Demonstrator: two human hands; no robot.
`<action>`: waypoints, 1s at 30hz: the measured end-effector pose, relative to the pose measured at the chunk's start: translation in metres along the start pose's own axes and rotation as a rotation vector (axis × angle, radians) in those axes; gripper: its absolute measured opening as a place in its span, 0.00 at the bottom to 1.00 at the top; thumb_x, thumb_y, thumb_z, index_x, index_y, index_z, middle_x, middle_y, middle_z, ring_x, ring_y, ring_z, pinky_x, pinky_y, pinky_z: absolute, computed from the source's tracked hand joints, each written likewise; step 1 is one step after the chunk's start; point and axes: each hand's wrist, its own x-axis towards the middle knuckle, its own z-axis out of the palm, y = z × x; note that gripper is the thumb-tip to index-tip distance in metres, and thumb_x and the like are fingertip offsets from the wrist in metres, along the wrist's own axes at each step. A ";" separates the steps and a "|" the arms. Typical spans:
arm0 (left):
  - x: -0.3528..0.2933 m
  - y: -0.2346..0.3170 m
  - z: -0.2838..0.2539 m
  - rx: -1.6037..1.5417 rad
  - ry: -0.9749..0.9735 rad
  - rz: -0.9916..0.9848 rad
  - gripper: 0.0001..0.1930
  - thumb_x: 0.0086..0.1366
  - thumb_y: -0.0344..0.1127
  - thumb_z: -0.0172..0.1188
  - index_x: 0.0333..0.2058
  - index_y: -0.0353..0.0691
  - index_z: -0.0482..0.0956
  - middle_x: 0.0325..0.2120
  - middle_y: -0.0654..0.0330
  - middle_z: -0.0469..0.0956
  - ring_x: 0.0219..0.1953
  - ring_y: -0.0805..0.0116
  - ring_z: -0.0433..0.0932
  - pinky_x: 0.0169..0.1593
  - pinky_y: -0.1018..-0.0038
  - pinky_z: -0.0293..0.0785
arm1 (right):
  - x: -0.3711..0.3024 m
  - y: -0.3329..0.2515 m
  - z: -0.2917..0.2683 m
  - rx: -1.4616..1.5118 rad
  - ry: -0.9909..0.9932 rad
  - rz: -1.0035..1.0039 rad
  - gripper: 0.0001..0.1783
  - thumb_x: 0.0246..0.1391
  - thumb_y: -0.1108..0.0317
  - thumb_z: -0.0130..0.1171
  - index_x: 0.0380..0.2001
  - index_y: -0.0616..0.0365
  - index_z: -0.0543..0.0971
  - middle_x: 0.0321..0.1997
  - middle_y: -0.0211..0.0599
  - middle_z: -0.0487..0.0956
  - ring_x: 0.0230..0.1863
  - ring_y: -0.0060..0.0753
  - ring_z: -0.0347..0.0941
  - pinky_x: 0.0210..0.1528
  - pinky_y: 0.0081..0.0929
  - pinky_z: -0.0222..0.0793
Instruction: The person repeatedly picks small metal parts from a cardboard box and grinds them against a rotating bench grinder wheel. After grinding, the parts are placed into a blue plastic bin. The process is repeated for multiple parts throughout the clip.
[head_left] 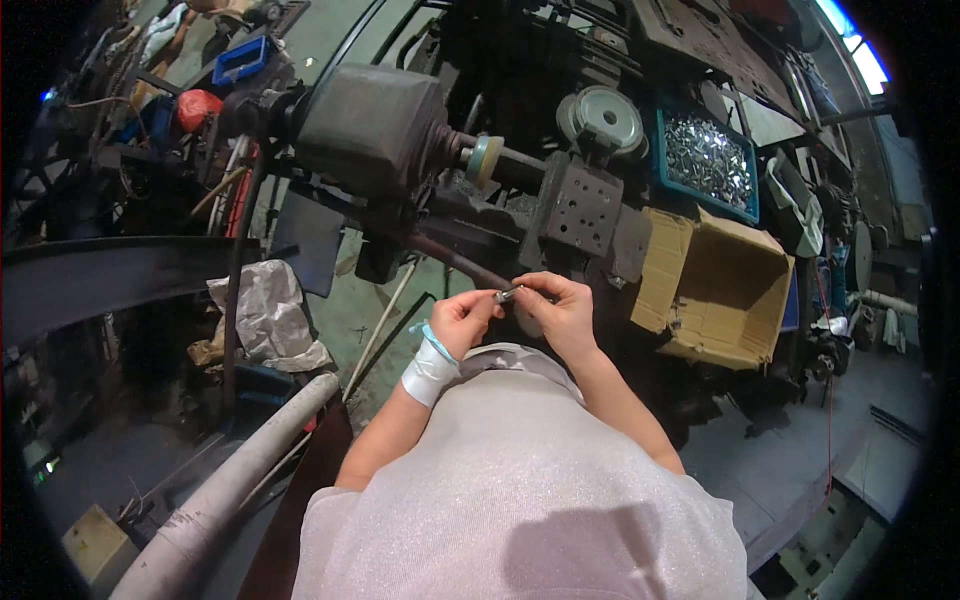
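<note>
- My left hand (466, 316) pinches a small shiny metal piece (503, 297) between thumb and forefinger; its other fingers curl in toward the palm.
- My right hand (562, 312) comes in from 3 o'clock, its thumb and forefinger drawn nearly together on the far end of the same piece; I cannot tell how the remaining fingers lie beneath.
- The piece sits between my two hands, in front of my waist, just past the 12 o'clock edge of my pale shirt (520, 460). Its finer shape is too small to tell.
- A white band (430, 372) wraps my left wrist, with a light blue one (437, 342) beside it, nearer the hand.
- Near my fingertips, toward 10 o'clock, runs a rusty bar (460, 262).
- From my hands, the machine's grey housing (370, 125) stands at 11 o'clock; a metal block with holes (582, 208) and, beyond it, a round disc (608, 118) are at 1 o'clock.
- At 2 o'clock a teal bin (660, 150) holds many shiny metal parts (705, 155).
- At 3 o'clock an open cardboard box (740, 260) tilts, its flap toward me.
- A crumpled pale sheet (265, 315) lies at 9 o'clock.
</note>
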 end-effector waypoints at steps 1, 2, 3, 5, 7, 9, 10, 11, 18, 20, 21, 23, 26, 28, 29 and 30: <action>0.005 -0.004 -0.004 -0.177 -0.059 -0.096 0.09 0.58 0.36 0.55 0.32 0.34 0.74 0.18 0.67 0.69 0.16 0.81 0.61 0.18 0.85 0.57 | 0.005 -0.003 -0.005 -0.015 -0.023 -0.037 0.06 0.45 0.74 0.57 0.28 0.66 0.77 0.25 0.30 0.76 0.27 0.17 0.68 0.30 0.15 0.63; 0.010 -0.009 -0.007 -0.361 -0.117 -0.196 0.09 0.59 0.36 0.54 0.32 0.35 0.73 0.18 0.67 0.68 0.16 0.82 0.60 0.18 0.85 0.55 | 0.009 -0.006 -0.010 -0.034 -0.047 -0.067 0.07 0.44 0.74 0.57 0.28 0.66 0.77 0.26 0.30 0.76 0.28 0.18 0.69 0.31 0.15 0.64; 0.014 -0.013 -0.006 -0.397 -0.164 -0.198 0.09 0.58 0.36 0.55 0.31 0.35 0.71 0.18 0.67 0.68 0.15 0.83 0.58 0.17 0.86 0.53 | 0.014 -0.010 -0.015 -0.058 -0.084 -0.114 0.07 0.44 0.74 0.57 0.29 0.66 0.77 0.26 0.30 0.76 0.28 0.18 0.69 0.31 0.15 0.64; 0.019 -0.008 0.009 -0.393 -0.059 -0.179 0.07 0.57 0.33 0.56 0.30 0.35 0.72 0.19 0.65 0.70 0.15 0.83 0.58 0.16 0.87 0.53 | 0.023 -0.014 -0.025 -0.113 -0.157 -0.204 0.07 0.44 0.75 0.56 0.29 0.66 0.77 0.27 0.31 0.76 0.29 0.19 0.69 0.32 0.16 0.64; 0.024 -0.005 0.018 -0.381 0.006 -0.163 0.06 0.55 0.31 0.57 0.30 0.35 0.73 0.20 0.66 0.72 0.15 0.84 0.60 0.16 0.87 0.53 | 0.026 -0.012 -0.029 -0.011 -0.133 -0.124 0.07 0.44 0.74 0.57 0.29 0.66 0.77 0.26 0.31 0.76 0.29 0.18 0.69 0.32 0.16 0.64; 0.029 -0.006 0.028 -0.238 0.122 -0.079 0.07 0.54 0.31 0.59 0.30 0.35 0.74 0.20 0.66 0.72 0.17 0.85 0.62 0.16 0.87 0.54 | 0.032 -0.005 -0.034 0.050 -0.102 -0.024 0.08 0.43 0.74 0.57 0.29 0.66 0.77 0.25 0.32 0.76 0.28 0.18 0.69 0.31 0.16 0.64; 0.032 -0.007 0.033 -0.167 0.176 -0.039 0.07 0.54 0.31 0.59 0.30 0.35 0.74 0.20 0.67 0.73 0.17 0.85 0.63 0.17 0.87 0.55 | 0.036 0.002 -0.037 0.060 -0.083 0.038 0.08 0.43 0.73 0.58 0.29 0.66 0.77 0.25 0.32 0.76 0.27 0.18 0.69 0.30 0.16 0.64; 0.037 -0.011 0.036 -0.033 0.232 0.022 0.07 0.54 0.30 0.58 0.31 0.35 0.73 0.19 0.68 0.71 0.15 0.85 0.62 0.17 0.87 0.55 | 0.039 0.008 -0.039 0.070 -0.062 0.100 0.09 0.43 0.73 0.58 0.29 0.66 0.77 0.24 0.32 0.76 0.27 0.17 0.69 0.30 0.16 0.64; 0.065 0.002 0.024 0.195 0.232 0.039 0.10 0.54 0.34 0.59 0.33 0.36 0.75 0.19 0.69 0.72 0.15 0.85 0.63 0.17 0.87 0.57 | 0.071 0.015 -0.029 0.068 0.009 0.093 0.09 0.42 0.72 0.58 0.28 0.67 0.78 0.21 0.33 0.77 0.23 0.17 0.69 0.26 0.17 0.64; 0.075 0.011 0.020 0.228 0.234 0.061 0.10 0.53 0.34 0.60 0.32 0.34 0.75 0.19 0.69 0.72 0.16 0.85 0.64 0.18 0.86 0.58 | 0.083 0.004 -0.024 -0.065 0.027 0.035 0.09 0.41 0.72 0.58 0.27 0.67 0.78 0.21 0.34 0.77 0.22 0.18 0.69 0.25 0.17 0.64; 0.082 0.011 0.016 0.237 0.244 0.070 0.10 0.53 0.34 0.60 0.31 0.33 0.76 0.19 0.68 0.73 0.17 0.84 0.66 0.19 0.85 0.61 | 0.089 0.006 -0.021 -0.055 0.040 0.043 0.09 0.40 0.72 0.58 0.26 0.67 0.78 0.20 0.35 0.77 0.22 0.18 0.69 0.25 0.18 0.64; 0.097 0.005 0.010 0.256 0.277 0.171 0.10 0.52 0.34 0.61 0.29 0.32 0.77 0.17 0.67 0.74 0.18 0.83 0.67 0.21 0.83 0.63 | 0.102 0.011 -0.016 -0.069 0.061 0.082 0.09 0.40 0.72 0.58 0.26 0.67 0.78 0.20 0.35 0.77 0.22 0.18 0.69 0.25 0.18 0.64; 0.109 0.001 0.002 0.270 0.355 0.146 0.09 0.51 0.33 0.60 0.27 0.32 0.76 0.17 0.66 0.74 0.19 0.82 0.67 0.22 0.83 0.64 | 0.117 0.016 -0.006 -0.093 0.093 0.137 0.10 0.39 0.71 0.58 0.27 0.66 0.78 0.21 0.37 0.77 0.22 0.20 0.70 0.25 0.19 0.64; 0.116 -0.001 -0.001 0.234 0.379 0.142 0.08 0.52 0.33 0.58 0.23 0.34 0.74 0.15 0.67 0.71 0.16 0.83 0.65 0.19 0.83 0.60 | 0.122 0.014 0.001 -0.132 0.130 0.136 0.10 0.39 0.70 0.58 0.27 0.66 0.78 0.21 0.38 0.77 0.23 0.21 0.70 0.26 0.20 0.65; 0.118 0.001 -0.002 0.230 0.377 0.133 0.08 0.53 0.34 0.57 0.22 0.36 0.73 0.14 0.69 0.69 0.14 0.83 0.63 0.17 0.84 0.57 | 0.125 0.017 0.004 -0.144 0.147 0.129 0.10 0.39 0.70 0.58 0.27 0.66 0.78 0.21 0.38 0.77 0.23 0.21 0.71 0.26 0.20 0.65; 0.120 0.002 -0.003 0.225 0.376 0.125 0.08 0.55 0.34 0.56 0.21 0.38 0.72 0.13 0.70 0.67 0.12 0.84 0.61 0.15 0.84 0.54 | 0.129 0.022 0.006 -0.156 0.165 0.121 0.10 0.39 0.70 0.58 0.27 0.66 0.78 0.22 0.38 0.78 0.23 0.22 0.71 0.27 0.21 0.65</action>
